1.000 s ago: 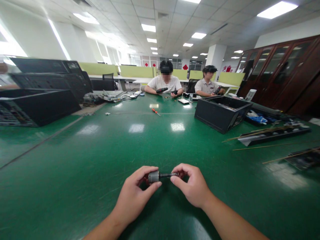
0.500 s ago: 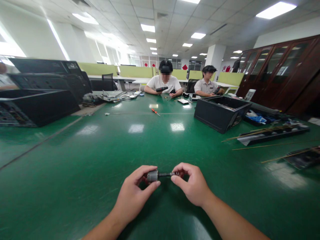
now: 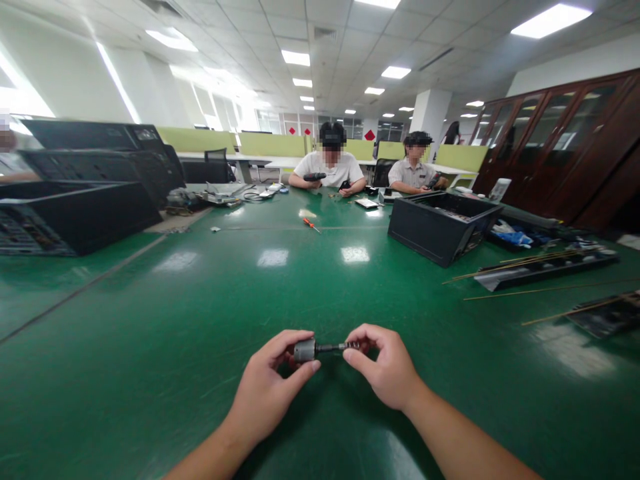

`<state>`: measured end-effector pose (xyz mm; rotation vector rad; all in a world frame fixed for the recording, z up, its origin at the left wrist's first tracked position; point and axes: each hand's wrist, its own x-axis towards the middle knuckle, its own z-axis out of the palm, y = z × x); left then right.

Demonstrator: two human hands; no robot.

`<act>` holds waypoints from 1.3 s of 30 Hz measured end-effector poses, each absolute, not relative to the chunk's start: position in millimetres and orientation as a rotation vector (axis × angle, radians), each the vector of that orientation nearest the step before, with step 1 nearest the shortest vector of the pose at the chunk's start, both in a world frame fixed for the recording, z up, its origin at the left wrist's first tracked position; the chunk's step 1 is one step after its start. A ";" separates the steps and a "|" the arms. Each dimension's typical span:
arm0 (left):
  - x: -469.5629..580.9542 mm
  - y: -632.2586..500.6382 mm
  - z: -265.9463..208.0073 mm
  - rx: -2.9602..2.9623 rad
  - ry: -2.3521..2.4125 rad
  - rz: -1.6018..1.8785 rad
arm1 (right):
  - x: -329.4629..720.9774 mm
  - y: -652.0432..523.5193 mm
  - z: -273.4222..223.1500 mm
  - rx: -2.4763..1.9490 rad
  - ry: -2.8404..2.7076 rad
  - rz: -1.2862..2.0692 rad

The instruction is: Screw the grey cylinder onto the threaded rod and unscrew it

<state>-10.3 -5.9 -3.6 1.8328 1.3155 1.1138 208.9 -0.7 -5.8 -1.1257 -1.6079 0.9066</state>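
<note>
Low in the middle of the view, my left hand (image 3: pixel 273 383) is closed round a small grey metal cylinder (image 3: pixel 304 351), thumb in front and fingers behind. From the cylinder's right side a thin dark shaft (image 3: pixel 327 348) sticks out, lying nearly level. Its right end has a ridged, spiral-looking tip (image 3: pixel 353 345). My right hand (image 3: pixel 383 367) pinches that tip between thumb and fingers. The part is held just above the green tabletop (image 3: pixel 200 320); part of the cylinder is hidden by my left fingers.
An orange screwdriver (image 3: pixel 310 225) lies farther back. Black computer cases (image 3: pixel 430 230) stand right and left (image 3: pixel 85 213). Thin brass-coloured rods (image 3: pixel 520 263) lie at the right. Two people (image 3: pixel 327 167) sit opposite, one holding a power drill (image 3: pixel 315 177); another person shows at the left edge.
My hands and the part stay nearly in place; slightly more of the spiral tip shows by my right fingers. The drill of the person opposite has shifted slightly left.
</note>
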 end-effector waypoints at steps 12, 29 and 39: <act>-9.6 -6.2 -1.9 1.817 1.323 1.103 | 210.3 1.3 -6.3 -1.116 -1.604 0.912; -12.9 -3.6 -2.2 1.821 1.460 1.096 | 211.5 3.2 -6.0 -1.069 -1.505 1.019; -15.2 15.5 -1.3 1.179 1.368 1.455 | 211.7 23.0 -20.2 -0.756 -0.699 1.545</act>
